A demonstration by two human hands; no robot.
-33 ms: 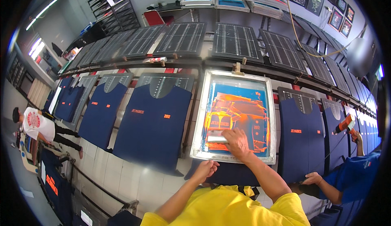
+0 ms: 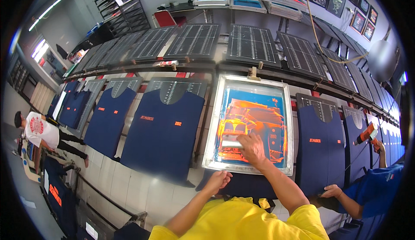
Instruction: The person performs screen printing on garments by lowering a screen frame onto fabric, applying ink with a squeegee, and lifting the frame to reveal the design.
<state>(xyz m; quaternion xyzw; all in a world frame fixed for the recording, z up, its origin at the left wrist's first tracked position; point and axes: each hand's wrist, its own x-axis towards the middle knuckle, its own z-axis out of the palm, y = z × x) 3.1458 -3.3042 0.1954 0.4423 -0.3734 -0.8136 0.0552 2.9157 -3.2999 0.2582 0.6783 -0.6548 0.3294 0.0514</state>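
Observation:
A silver-framed printing screen (image 2: 209, 147) with a blue mesh smeared with orange ink (image 2: 255, 108) lies over a navy shirt panel (image 2: 248, 189). My right hand (image 2: 251, 147) is closed on a squeegee (image 2: 232, 141), its pale blade-holder lying across the lower left part of the mesh. Part of the squeegee is hidden under my fingers. My left hand (image 2: 219, 181) is curled closed just below the lower left corner of the frame, with nothing visible in it. A wooden block (image 2: 253, 73) sits at the frame's far edge.
Navy shirt panels with orange print (image 2: 162, 132) lie on boards to the left, others (image 2: 320, 149) to the right. Dark ruled boards (image 2: 253, 45) line the far rail. A co-worker in blue (image 2: 376, 188) holds an orange heat gun (image 2: 366, 134) at right. Another person (image 2: 43, 132) stands far left.
My right hand and the squeegee have shifted slightly away from me over the mesh. My left hand stays where it was.

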